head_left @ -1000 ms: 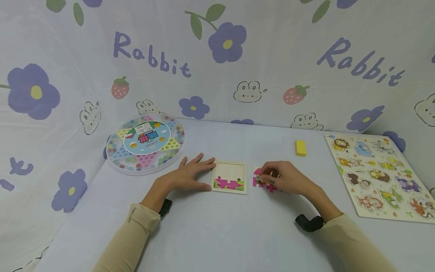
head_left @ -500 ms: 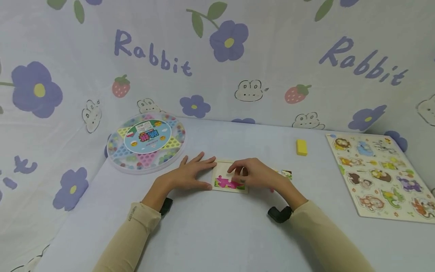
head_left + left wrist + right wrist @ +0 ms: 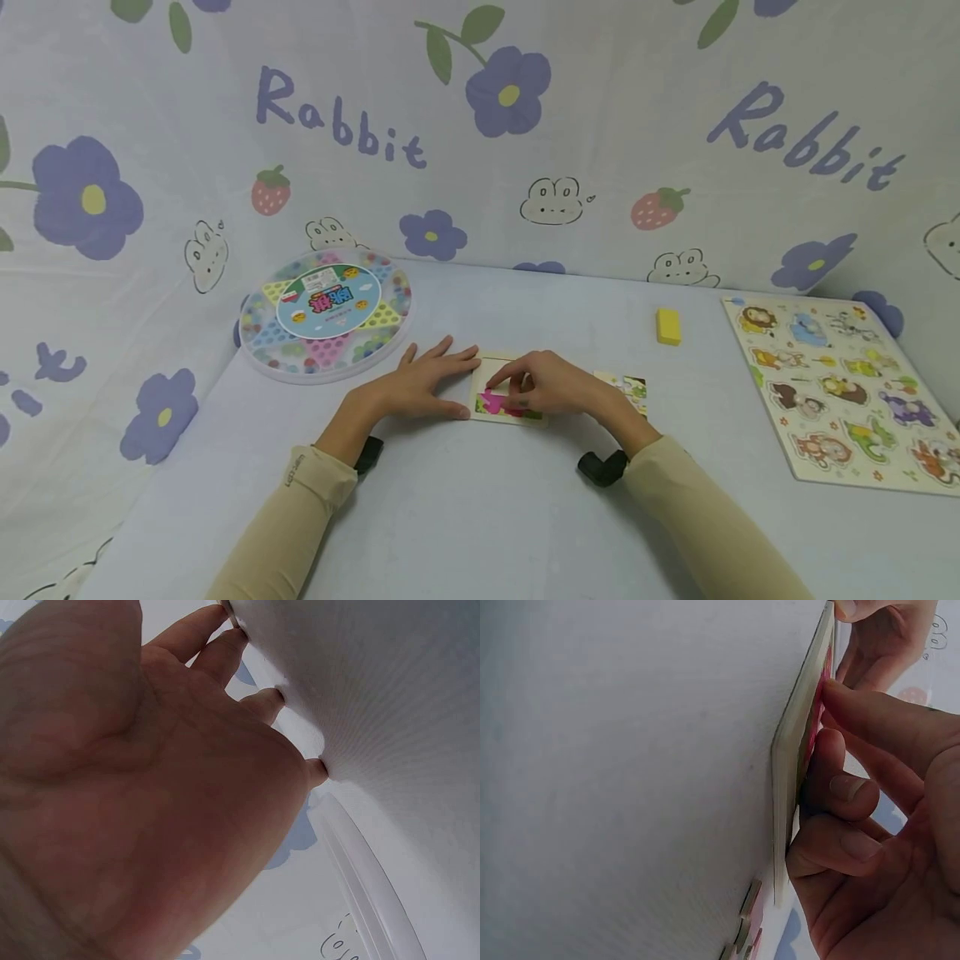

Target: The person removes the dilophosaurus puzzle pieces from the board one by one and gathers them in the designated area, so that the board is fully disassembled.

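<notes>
- Pale cloth with purple flowers, strawberries and "Rabbit" lettering hangs behind a white table [image 3: 480,525].
- Small, roughly square puzzle frame [image 3: 487,369] lies flat on the table between the two hands; no clear long axis of its own.
- Pink pieces [image 3: 491,403] sit in the frame along the side nearest the person, in a band running left to right. Bare wood shows on the far side, at the left; the rest is under the right hand.
- Left hand [image 3: 420,383] rests palm down on the left, fingers straight and spread, two fingertips and the thumb at the frame's left edge. Nothing held; it looks like a steadying touch.
- Right hand [image 3: 553,383] comes in from the right, over the frame's right half. Fingers bent, thumb tip and a fingertip close together at the pink surface. Whether they pinch a separate piece, cannot tell; the contact is hidden.
- Relation that counts, as I judge it: bare wood lies just beyond and left of the right fingertips, pink band directly under them. Right hand is the nearer one to any fitting; left hand reaches only the edge.
- Loose pieces [image 3: 636,388] lie right of the frame, partly behind the right forearm, far nearer the right hand than the left.
- Round game box [image 3: 327,315] beyond the left hand; yellow block [image 3: 668,327] and animal board [image 3: 813,400] off right.
</notes>
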A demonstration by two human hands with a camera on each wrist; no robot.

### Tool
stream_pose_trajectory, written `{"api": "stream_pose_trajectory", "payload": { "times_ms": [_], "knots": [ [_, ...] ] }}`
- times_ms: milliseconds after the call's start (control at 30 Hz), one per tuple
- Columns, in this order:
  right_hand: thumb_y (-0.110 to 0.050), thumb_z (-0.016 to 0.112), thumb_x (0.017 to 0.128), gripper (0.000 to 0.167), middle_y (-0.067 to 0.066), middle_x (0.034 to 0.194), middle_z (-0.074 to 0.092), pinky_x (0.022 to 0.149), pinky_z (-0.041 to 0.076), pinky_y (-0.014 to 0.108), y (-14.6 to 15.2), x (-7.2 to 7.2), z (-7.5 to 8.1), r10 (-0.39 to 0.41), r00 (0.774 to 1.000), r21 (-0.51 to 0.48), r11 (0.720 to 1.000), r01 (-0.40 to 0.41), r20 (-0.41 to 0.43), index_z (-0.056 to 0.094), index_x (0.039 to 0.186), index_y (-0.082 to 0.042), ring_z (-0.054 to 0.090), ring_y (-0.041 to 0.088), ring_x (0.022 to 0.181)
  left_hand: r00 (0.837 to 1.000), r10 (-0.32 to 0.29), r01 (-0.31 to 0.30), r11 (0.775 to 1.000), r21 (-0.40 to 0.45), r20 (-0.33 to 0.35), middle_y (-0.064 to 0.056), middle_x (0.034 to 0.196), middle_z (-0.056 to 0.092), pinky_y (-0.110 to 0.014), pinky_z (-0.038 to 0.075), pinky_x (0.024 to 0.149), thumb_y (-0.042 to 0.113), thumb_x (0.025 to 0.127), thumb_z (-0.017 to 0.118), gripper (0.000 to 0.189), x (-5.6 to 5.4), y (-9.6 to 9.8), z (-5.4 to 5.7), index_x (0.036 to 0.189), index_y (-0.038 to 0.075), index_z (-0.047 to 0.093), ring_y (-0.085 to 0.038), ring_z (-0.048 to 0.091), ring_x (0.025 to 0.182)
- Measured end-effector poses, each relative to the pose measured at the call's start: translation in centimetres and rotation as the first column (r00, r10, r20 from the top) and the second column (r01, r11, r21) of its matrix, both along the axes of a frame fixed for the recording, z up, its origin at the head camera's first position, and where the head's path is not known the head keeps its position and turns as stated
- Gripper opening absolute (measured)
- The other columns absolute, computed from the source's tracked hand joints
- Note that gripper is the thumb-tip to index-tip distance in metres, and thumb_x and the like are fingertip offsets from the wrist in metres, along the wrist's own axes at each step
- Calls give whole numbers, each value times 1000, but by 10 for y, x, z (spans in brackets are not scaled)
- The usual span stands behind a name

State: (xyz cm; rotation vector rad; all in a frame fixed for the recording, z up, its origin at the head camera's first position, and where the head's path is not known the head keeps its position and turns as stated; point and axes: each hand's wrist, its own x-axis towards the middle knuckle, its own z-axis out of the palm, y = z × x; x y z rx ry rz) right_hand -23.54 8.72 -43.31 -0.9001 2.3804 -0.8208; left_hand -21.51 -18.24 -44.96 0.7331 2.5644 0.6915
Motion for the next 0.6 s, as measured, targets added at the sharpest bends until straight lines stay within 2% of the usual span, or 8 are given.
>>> {"api": "stream_pose_trajectory", "payload": {
  "times_ms": [400, 600],
  "knots": [
    [-11, 72, 98, 29, -1, 83, 69, 63, 44, 24, -1, -2, 1, -3, 1000, 9, 1000, 3, 13, 77, 126, -17, 57, 10, 72, 1000, 3, -3, 1000, -10, -3, 11, 179, 19, -72, -10, 130, 50, 95, 77, 85, 0, 2, 2, 166, 27, 37, -29, -4, 170],
    [-6, 70, 97, 30, -1, 82, 69, 60, 43, 25, -2, -5, 1, -7, 999, -8, 1000, 7, 47, 77, 125, -16, 56, 11, 68, 1000, 4, -4, 1000, -11, -1, 10, 179, 20, -73, -10, 130, 49, 95, 77, 84, 1, 2, 2, 166, 27, 38, -29, -4, 170]
  ]
}}
